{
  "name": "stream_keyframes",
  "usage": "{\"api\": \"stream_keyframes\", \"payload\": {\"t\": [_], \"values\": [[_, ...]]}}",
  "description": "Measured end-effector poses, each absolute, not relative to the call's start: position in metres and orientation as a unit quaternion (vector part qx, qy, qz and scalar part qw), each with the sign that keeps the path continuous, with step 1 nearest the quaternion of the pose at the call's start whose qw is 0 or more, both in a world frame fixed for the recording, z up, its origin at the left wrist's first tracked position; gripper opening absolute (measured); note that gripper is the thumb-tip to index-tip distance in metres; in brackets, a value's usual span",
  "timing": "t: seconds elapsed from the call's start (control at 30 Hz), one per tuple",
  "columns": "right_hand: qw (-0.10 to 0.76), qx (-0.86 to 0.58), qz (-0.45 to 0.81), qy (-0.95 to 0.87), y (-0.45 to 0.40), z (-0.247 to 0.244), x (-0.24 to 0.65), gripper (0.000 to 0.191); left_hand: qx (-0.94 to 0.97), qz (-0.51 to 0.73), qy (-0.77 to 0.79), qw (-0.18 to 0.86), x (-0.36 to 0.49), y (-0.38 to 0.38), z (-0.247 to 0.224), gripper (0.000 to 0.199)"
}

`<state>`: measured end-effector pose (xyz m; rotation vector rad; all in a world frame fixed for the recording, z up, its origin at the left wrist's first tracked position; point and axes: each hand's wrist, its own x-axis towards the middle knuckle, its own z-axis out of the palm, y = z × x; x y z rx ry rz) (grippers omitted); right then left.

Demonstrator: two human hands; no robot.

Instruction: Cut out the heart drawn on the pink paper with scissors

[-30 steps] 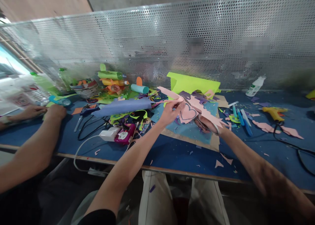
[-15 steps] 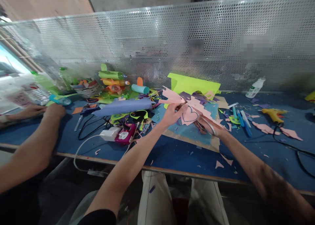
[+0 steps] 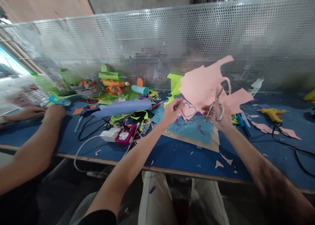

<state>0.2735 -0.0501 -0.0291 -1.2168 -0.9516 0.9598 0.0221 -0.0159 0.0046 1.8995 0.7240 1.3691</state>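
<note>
Between the fingertips of my left hand [image 3: 173, 111] is a small piece of pink paper [image 3: 189, 111] with a heart outlined on it in dark ink. My right hand [image 3: 221, 118] has scissors [image 3: 218, 102] hooked in its fingers, blades pointing up. A large, jagged sheet of pink paper [image 3: 203, 84] rises behind the scissors, apparently pinched by the same hand; the exact grip is hidden. Under both hands lies a blue sheet [image 3: 192, 133] on brown cardboard [image 3: 214, 143], strewn with purple scraps.
A yellow glue gun [image 3: 272, 114], blue pens [image 3: 246, 125] and a white bottle [image 3: 256, 86] are at right. Left are a rolled blue-purple sheet [image 3: 123, 107], a pink power adapter [image 3: 126, 135] and cables. A co-worker's hands [image 3: 55, 111] rest far left. A perforated metal screen [image 3: 147, 48] stands behind.
The large pink sheet has swung up and to the right with my right hand, apart from the heart piece in my left hand. The scissors now show clearly, blades upward.
</note>
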Motion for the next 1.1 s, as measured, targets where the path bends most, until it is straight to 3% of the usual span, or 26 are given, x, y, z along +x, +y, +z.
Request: {"api": "stream_keyframes", "payload": {"t": [0.13,0.27,0.43,0.6,0.73,0.93,1.1], "values": [[0.604,-0.530,0.501,-0.322,-0.045,-0.028,0.291,0.077,0.713,0.541,0.295,0.334,0.021,-0.015,0.005,0.034],[0.617,-0.525,0.522,-0.268,-0.039,-0.027,0.295,0.072,0.698,0.557,0.309,0.327,0.019,-0.011,0.002,0.034],[0.680,-0.506,0.445,-0.289,-0.037,-0.029,0.291,0.051,0.690,0.553,0.319,0.340,0.018,-0.009,-0.001,0.035],[0.737,-0.470,0.323,-0.363,-0.055,-0.026,0.276,0.033,0.715,0.544,0.276,0.341,0.020,-0.015,0.001,0.024],[0.695,-0.471,0.250,-0.482,-0.072,-0.018,0.257,0.027,0.741,0.523,0.266,0.327,0.022,-0.016,-0.001,0.024],[0.611,-0.506,0.297,-0.531,-0.075,-0.027,0.241,0.035,0.795,0.461,0.262,0.294,0.023,-0.011,-0.009,0.023],[0.579,-0.530,0.283,-0.550,-0.072,-0.040,0.240,0.036,0.867,0.368,0.242,0.235,0.021,-0.010,-0.007,0.037]]}}
